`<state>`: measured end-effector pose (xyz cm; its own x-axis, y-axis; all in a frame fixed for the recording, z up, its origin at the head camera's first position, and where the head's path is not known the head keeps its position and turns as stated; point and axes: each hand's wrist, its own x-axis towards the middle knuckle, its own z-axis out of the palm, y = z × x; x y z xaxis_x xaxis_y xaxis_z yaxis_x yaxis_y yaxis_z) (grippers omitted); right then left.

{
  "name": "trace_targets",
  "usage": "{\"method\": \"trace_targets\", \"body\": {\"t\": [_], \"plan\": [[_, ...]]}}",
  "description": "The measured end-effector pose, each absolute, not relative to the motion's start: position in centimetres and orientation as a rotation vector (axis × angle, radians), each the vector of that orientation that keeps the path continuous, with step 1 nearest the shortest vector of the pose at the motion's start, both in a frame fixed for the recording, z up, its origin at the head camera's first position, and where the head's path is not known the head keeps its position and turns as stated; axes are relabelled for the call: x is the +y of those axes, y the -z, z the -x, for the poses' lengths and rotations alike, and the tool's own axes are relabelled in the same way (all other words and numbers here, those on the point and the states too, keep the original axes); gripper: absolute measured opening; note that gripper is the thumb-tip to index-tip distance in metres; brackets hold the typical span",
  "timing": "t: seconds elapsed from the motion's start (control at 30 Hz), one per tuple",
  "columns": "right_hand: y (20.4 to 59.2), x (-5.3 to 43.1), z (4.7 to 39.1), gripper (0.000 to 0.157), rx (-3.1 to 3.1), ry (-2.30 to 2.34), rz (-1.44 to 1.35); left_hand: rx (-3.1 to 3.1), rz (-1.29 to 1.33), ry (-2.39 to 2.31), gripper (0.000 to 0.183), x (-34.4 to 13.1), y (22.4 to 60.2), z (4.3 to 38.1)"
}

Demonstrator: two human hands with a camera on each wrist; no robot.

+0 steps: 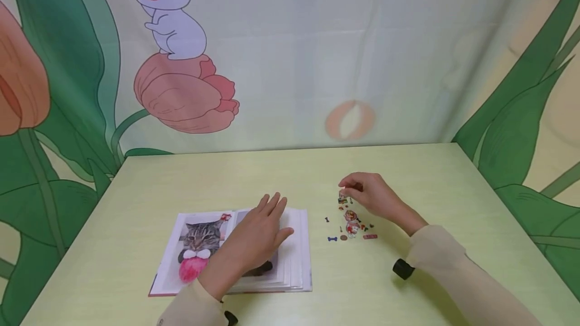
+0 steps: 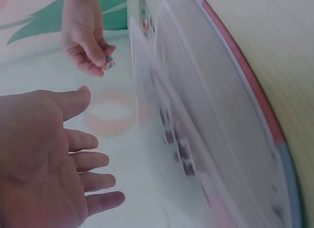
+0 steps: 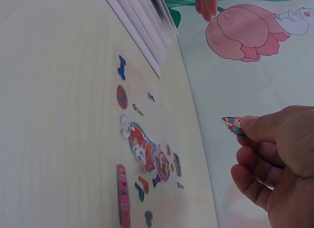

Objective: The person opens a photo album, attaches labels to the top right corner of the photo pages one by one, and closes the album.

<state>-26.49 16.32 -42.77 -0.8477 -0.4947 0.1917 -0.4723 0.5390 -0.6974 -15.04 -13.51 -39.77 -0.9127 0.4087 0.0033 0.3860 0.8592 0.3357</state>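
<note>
My right hand [image 1: 373,197] is raised over the far part of the table and pinches a small colourful sticker [image 3: 231,125] between thumb and index finger, the other fingers curled beneath. Below it, several loose stickers lie on the table, among them a dressed cartoon figure [image 1: 352,223], a pink strip [image 1: 370,236] and a blue bone shape [image 1: 332,239]. My left hand [image 1: 254,235] is above the right-hand pages of an open photo album [image 1: 304,260], its fingers straight and spread and its palm bare. That hand partly covers the picture below it.
The album's left page shows a cat picture [image 1: 201,238] with a pink ball. A pale wooden table [image 1: 109,245] carries everything, and a printed curtain [image 1: 290,54] hangs along its far edge. Black wrist devices [image 1: 403,268] protrude below both sleeves.
</note>
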Motion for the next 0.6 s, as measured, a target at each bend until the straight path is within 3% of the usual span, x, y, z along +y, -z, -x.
{"method": "trace_targets", "body": {"t": [0.6], "plan": [[41.9,12.7,26.5,0.005,2.614,1.226,0.937,2.979,-0.491,-0.539,0.070,-17.5,40.5,12.9]]}}
